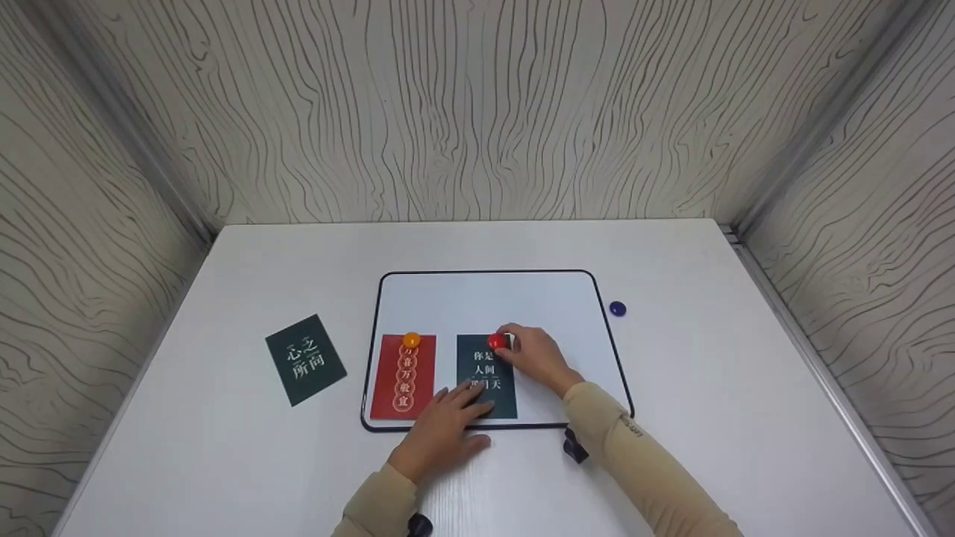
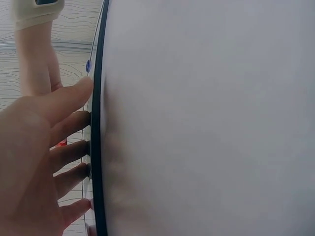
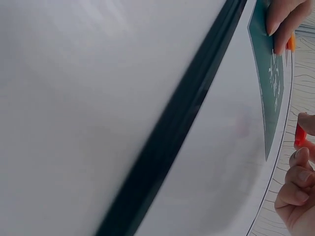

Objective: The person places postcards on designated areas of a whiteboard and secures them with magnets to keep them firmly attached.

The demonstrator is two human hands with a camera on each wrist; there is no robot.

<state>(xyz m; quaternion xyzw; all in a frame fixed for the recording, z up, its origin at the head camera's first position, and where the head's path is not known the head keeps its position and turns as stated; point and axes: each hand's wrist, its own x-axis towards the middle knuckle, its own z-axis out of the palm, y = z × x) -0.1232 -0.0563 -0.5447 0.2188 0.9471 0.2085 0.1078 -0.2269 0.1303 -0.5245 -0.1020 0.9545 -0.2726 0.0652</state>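
Observation:
My right hand [image 1: 536,356] pinches a round red magnet [image 1: 496,341] between thumb and fingers, over the top right of a dark green card [image 1: 466,365]. In the right wrist view the red magnet [image 3: 299,133] shows edge-on between the fingertips. My left hand [image 1: 440,431] lies with spread fingers on the lower part of that green card, its thumb off the board's front edge. Both hands are at a whiteboard [image 1: 485,298] with a black rim. Beside the green card, a red card [image 1: 384,384] lies on the board with an orange magnet [image 1: 411,340] at its top.
Left of the board, another dark green card [image 1: 306,360] lies tilted on the white table [image 1: 186,447]. A dark blue magnet [image 1: 618,308] sits just past the board's right edge. Wood-patterned panels [image 1: 477,112] stand behind and at both sides of the table.

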